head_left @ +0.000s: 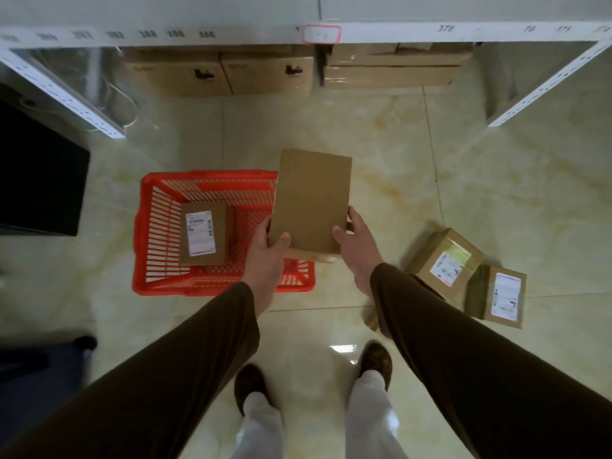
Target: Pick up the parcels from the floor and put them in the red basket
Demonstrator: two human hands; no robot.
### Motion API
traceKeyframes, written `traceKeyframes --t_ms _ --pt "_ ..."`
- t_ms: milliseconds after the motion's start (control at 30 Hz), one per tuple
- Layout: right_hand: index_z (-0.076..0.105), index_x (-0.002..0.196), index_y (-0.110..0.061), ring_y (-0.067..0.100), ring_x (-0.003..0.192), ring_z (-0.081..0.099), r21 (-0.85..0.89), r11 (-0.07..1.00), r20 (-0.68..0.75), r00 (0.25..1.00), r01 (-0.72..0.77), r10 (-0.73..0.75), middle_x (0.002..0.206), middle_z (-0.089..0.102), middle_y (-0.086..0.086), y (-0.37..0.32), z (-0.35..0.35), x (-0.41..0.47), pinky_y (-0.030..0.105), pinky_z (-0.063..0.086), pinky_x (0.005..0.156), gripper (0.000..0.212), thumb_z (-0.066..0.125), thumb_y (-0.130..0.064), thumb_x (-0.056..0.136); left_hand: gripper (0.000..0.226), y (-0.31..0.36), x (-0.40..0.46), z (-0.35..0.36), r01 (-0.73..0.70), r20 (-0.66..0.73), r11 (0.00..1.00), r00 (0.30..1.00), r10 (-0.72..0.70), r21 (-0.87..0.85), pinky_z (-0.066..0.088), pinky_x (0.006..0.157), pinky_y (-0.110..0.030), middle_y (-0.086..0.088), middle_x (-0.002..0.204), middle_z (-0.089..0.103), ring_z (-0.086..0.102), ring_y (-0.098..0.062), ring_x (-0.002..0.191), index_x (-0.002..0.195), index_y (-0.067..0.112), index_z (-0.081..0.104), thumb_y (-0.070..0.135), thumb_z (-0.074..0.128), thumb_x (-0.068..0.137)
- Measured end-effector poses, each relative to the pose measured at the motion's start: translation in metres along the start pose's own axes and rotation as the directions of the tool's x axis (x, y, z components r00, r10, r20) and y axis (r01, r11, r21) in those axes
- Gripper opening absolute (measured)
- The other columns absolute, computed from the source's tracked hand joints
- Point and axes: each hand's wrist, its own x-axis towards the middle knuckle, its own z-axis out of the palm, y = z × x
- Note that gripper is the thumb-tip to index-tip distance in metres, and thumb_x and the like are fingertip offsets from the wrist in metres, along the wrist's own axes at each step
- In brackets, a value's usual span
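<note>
- From my remote seat, I saw both hands clamped on a flat brown parcel (311, 200), held in the air over the right side of the red basket (145, 226).
- The left hand (268, 250) gripped the parcel's near left corner, thumb on top.
- The right hand (356, 241) held the near right edge, thumb on the top face and fingers curled behind it.
- The held parcel showed a plain face with no label that I could see, and its far end tilted away from the camera.
- A second parcel (203, 233) lay flat inside the basket, toward its left half, white label up.
- The basket stood on the glossy cream floor (496, 180), left of the person's feet.
- Two more parcels waited on the floor to the right, touching or nearly so: one box (445, 260) tilted with a white label and yellowish tape, and a smaller box (500, 294) just beside it, label facing up.
- Part of the nearer box was hidden behind the right sleeve (463, 342).
- Larger cartons (218, 72) sat under a white shelf (430, 31) at the far side; numbers ran along the shelf edge, mostly too blurred for me to read.
- A dark object (36, 173) filled the left edge; I could not tell what it was.
- Brown shoes (376, 359) and pale trousers showed at the bottom.
</note>
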Motion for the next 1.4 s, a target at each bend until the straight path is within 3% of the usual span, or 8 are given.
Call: traceKeyframes --t_ms 100,233,333,500,633,933,1233,1400 --pt "0.034 0.155 -0.026 0.024 0.121 0.059 0.047 0.998 0.013 0.999 -0.041 0.040 0.145 0.051 0.006 0.007 0.040 -0.008 0.029 0.053 0.083 0.051 0.048 -0.020 0.106 0.038 0.001 0.001 -0.041 0.061 -0.024 0.998 0.998 -0.061 -0.006 0.055 0.095 -0.050 0.005 0.133 0.062 0.066 -0.026 0.113 0.124 0.060 0.047 0.036 0.060 0.098" --pt "0.043 0.144 -0.017 0.028 0.121 0.059 0.025 0.998 -0.025 0.998 -0.063 0.064 0.140 0.054 0.009 0.011 0.078 -0.007 0.047 0.053 0.102 0.041 0.051 -0.021 0.104 0.053 -0.002 0.004 -0.077 0.122 -0.063 0.990 0.990 -0.127 -0.071 0.059 0.079 -0.039 0.008 0.130 0.060 0.068 -0.022 0.108 0.141 0.049 0.040 0.035 0.065 0.096" --pt "0.043 0.138 -0.016 0.027 0.119 0.060 -0.044 0.998 -0.026 0.999 -0.041 0.040 0.139 0.054 0.009 0.009 0.096 -0.001 0.048 0.054 0.101 0.038 0.053 -0.024 0.103 0.053 -0.004 0.012 -0.099 0.113 -0.064 0.983 0.990 -0.124 -0.144 0.060 0.073 -0.036 0.009 0.127 0.062 0.070 -0.022 0.104 0.141 0.045 0.043 0.029 0.066 0.096" --pt "-0.009 0.155 -0.049 0.033 0.127 0.058 -0.028 0.999 0.047 0.998 -0.041 0.043 0.162 0.035 0.003 0.002 0.109 0.009 0.059 0.054 0.098 0.086 0.056 -0.029 0.102 0.048 0.002 0.027 -0.135 0.093 0.001 0.986 0.996 -0.094 -0.141 0.059 0.090 -0.039 0.003 0.133 0.060 0.067 -0.023 0.114 0.139 0.037 0.049 0.014 0.063 0.098" --pt "-0.028 0.150 -0.051 0.024 0.090 0.072 -0.129 0.992 0.085 0.996 -0.001 0.012 0.156 0.046 0.005 -0.001 0.125 0.015 0.054 0.063 0.080 0.093 0.051 -0.042 0.103 0.043 0.005 0.035 -0.170 0.109 0.076 0.991 0.992 -0.103 -0.078 0.059 0.084 -0.031 0.003 0.131 0.063 0.072 -0.016 0.106 0.132 0.039 0.054 0.014 0.062 0.098" --pt "0.024 0.140 -0.033 0.039 0.092 0.074 0.004 0.996 -0.064 0.994 -0.087 0.087 0.139 0.053 0.009 0.013 0.173 0.017 0.058 0.063 0.071 0.047 0.054 -0.031 0.103 0.043 0.006 0.068 -0.219 0.115 0.111 0.992 0.987 -0.120 0.047 0.050 0.099 -0.038 0.006 0.134 0.059 0.060 -0.016 0.118 0.135 0.036 0.052 0.018 0.062 0.098" --pt "0.033 0.125 -0.023 0.040 0.105 0.069 0.139 0.977 -0.171 0.968 -0.159 0.182 0.133 0.051 0.010 0.055 0.178 0.053 0.032 0.062 0.054 0.031 0.055 -0.024 0.103 0.053 -0.006 0.122 -0.210 0.130 0.075 0.969 0.986 -0.149 0.211 0.054 0.096 -0.042 0.001 0.127 0.059 0.062 -0.022 0.113 0.136 0.028 0.043 0.021 0.073 0.092" --pt "0.033 0.131 -0.026 0.028 0.102 0.069 0.207 0.965 -0.134 0.973 -0.160 0.190 0.125 0.056 0.004 0.078 0.170 0.067 0.029 0.063 0.062 0.040 0.060 -0.027 0.101 0.076 -0.012 0.157 -0.203 0.102 0.076 0.966 0.989 -0.124 0.237 0.052 0.096 -0.041 0.014 0.125 0.055 0.059 -0.015 0.114 0.146 0.034 0.031 0.028 0.079 0.087"
